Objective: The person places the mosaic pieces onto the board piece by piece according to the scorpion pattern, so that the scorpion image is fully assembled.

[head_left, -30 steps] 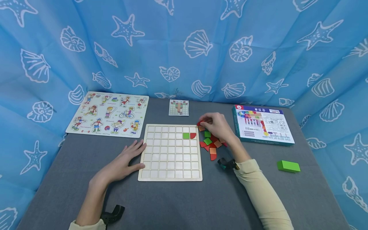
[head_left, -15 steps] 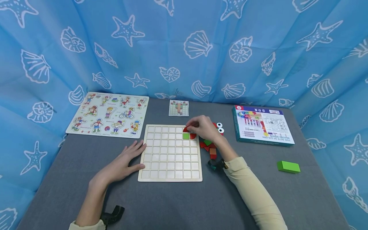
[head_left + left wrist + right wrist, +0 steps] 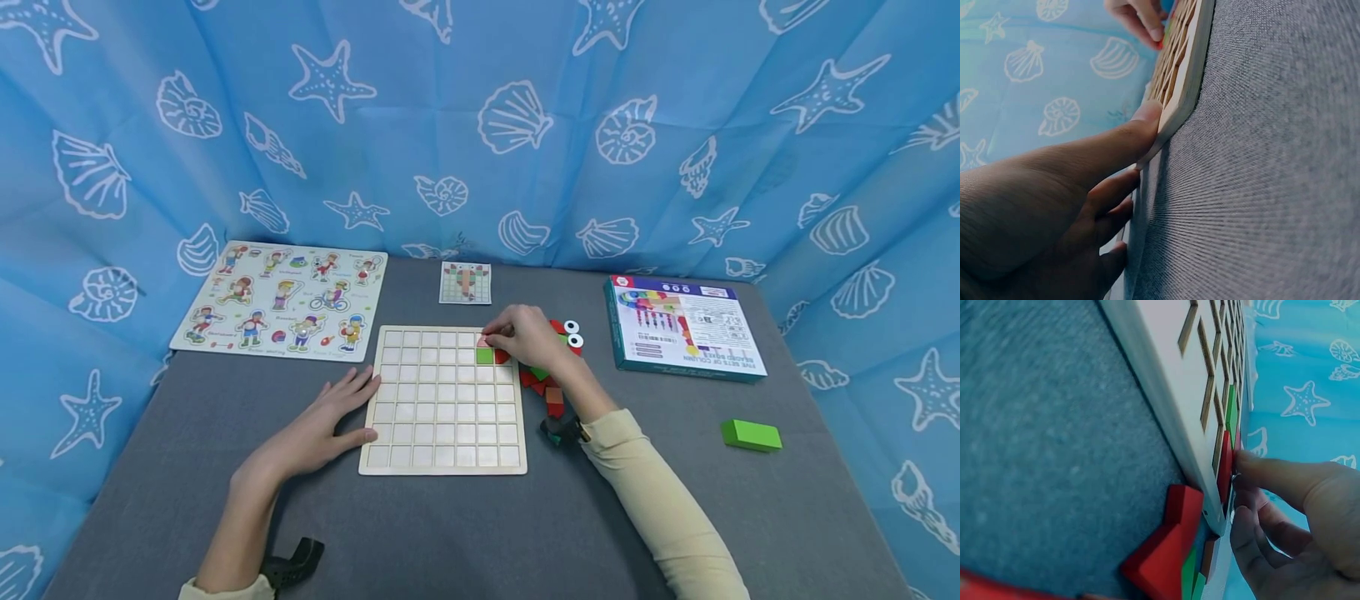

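Observation:
On the grey table lies a wooden grid board (image 3: 442, 408), its shallow cells mostly bare. My left hand (image 3: 318, 425) rests along its left edge, fingers spread, the thumb touching the rim in the left wrist view. My right hand (image 3: 528, 337) pinches a small red piece (image 3: 482, 340) at a top-row cell near the right corner; the fingers partly cover it. Just below sits a green square tile (image 3: 485, 356), with a red quarter-round tile (image 3: 501, 356) beside it. Right of the board, a pile of loose red, green and orange tiles (image 3: 554, 400) is partly hidden under my right wrist.
A pattern card (image 3: 465, 283) lies behind the board. At the back left is a picture puzzle board (image 3: 281, 300); a flat game box (image 3: 686, 329) is at the back right. A green block (image 3: 752, 435) lies farther right. Two eye tiles (image 3: 573, 333) sit by the pile.
My right hand has moved left from the pile to the board's top row with the red piece, which now sits lower at the cell. My left hand has stayed put.

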Available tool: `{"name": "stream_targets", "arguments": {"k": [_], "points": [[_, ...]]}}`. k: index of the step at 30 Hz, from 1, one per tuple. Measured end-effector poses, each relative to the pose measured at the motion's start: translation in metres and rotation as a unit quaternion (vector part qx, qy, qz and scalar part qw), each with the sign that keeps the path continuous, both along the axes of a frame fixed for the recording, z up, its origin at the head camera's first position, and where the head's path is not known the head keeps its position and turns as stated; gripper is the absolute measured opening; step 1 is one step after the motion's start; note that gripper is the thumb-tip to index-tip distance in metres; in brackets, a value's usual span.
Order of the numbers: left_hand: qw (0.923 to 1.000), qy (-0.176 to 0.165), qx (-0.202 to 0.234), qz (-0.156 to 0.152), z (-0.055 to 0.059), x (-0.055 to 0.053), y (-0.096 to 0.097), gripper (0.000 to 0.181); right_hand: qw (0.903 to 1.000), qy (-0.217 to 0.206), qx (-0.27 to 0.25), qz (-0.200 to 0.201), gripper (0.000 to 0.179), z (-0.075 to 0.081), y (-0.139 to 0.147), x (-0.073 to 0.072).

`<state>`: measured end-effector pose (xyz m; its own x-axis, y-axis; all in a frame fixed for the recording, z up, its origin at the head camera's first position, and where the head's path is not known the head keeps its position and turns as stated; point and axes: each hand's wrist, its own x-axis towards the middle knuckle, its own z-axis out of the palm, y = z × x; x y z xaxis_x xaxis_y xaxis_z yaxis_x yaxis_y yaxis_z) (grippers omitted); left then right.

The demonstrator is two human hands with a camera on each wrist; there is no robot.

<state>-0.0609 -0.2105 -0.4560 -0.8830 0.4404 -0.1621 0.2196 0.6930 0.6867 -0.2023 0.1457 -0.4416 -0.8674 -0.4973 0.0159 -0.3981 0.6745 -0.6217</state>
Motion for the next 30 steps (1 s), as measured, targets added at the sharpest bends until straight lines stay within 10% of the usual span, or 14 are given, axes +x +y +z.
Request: {"name": "stream_targets", "arguments": {"k": [20, 30], "points": [[1.0000, -0.001, 0.002, 0.000, -0.001, 0.001, 0.000, 0.082, 0.9933, -0.015, -0.061, -0.097, 0.021, 0.000, 0.062, 0.006], [1.0000, -0.003, -0.001, 0.002, -0.001, -0.001, 0.000, 0.082, 0.9855, 0.034, 0.019, -0.165, 0.028, -0.003, 0.089, 0.005]]}}
